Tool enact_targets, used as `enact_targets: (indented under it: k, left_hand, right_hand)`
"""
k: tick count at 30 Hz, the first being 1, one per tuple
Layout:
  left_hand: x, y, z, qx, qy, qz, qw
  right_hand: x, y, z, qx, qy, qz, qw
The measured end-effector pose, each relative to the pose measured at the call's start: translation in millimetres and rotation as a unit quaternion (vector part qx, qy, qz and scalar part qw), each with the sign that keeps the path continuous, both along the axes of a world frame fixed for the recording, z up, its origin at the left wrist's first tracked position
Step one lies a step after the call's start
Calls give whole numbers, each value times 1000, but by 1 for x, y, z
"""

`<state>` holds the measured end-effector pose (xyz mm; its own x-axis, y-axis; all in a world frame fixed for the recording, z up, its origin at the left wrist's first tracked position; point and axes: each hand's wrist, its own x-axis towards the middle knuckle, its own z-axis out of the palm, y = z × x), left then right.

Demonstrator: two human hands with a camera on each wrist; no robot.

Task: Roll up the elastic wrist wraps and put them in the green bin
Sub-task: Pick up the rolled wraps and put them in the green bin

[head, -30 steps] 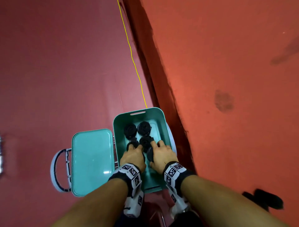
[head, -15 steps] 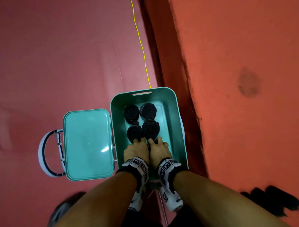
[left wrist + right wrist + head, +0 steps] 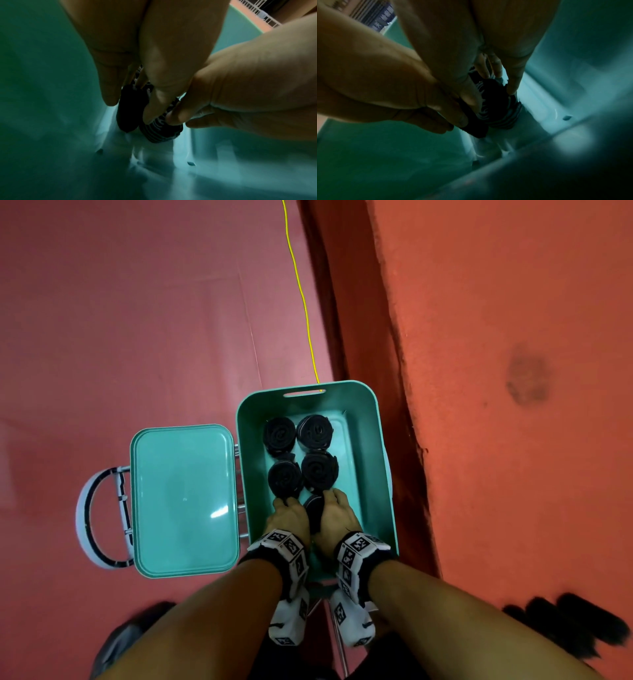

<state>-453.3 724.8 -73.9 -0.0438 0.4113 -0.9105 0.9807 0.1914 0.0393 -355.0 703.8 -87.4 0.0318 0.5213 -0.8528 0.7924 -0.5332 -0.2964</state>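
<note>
Fingertips of both my hands are hidden in the head view, sunk low in the bin (image 3: 371,446). Its near wall is covered by my wrists and their marker bands.

Going left to right from the bin: a white and black handle (image 3: 89,517) lies furthest left of it, then the open lid (image 3: 183,501) flat on the red floor, hinged to the bin's left wall. Inside the bin, four black rolls (image 3: 279,436) stand on end in two pairs against the far half.

My left hand (image 3: 289,518) reaches in by the near left roll; from its wrist camera the fingers curl around a dark roll (image 3: 127,109), though blur keeps me from seeing how firmly. My right hand (image 3: 337,517) is just beside it, and between them a striped roll (image 3: 313,506) stands on edge. The right wrist view shows the right thumb and fingers pinching that roll (image 3: 494,106) above the bin's floor; whether it touches the floor I cannot tell.

A yellow cord (image 3: 301,299) runs from the bin's far rim. Right of the bin a dark seam divides the floor from an orange surface. Dark blurred shapes (image 3: 568,625) at the lower right, cut by the frame edge, I cannot identify.
</note>
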Motion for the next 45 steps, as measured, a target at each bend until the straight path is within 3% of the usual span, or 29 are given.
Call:
enact_targets:
  k: [7, 12, 20, 25, 32, 37, 40, 45]
  left_hand:
    - [5, 15, 50, 55, 37, -56, 996]
    - [32, 36, 103, 165, 30, -65, 984]
    - [118, 30, 172, 285, -39, -146, 946]
    - [198, -11, 197, 296, -102, -225, 923]
    - [313, -103, 193, 212, -154, -367, 893]
    - [359, -172, 173, 155, -157, -436, 873]
    - [367, -203, 154, 127, -134, -465, 866]
    - [365, -226, 129, 119, -100, -485, 861]
  right_hand:
    - [12, 15, 47, 54, -13, -16, 998]
    - [41, 21, 103, 121, 4, -35, 992]
    - [137, -10, 185, 234, -10, -144, 961]
    - [220, -77, 205, 257, -58, -257, 930]
    - [321, -222, 202, 216, -153, -429, 864]
    - [356, -320, 178, 151, -174, -521, 822]
    - [358, -356, 162, 106, -163, -534, 823]
    - [346, -371, 138, 86, -124, -475, 867]
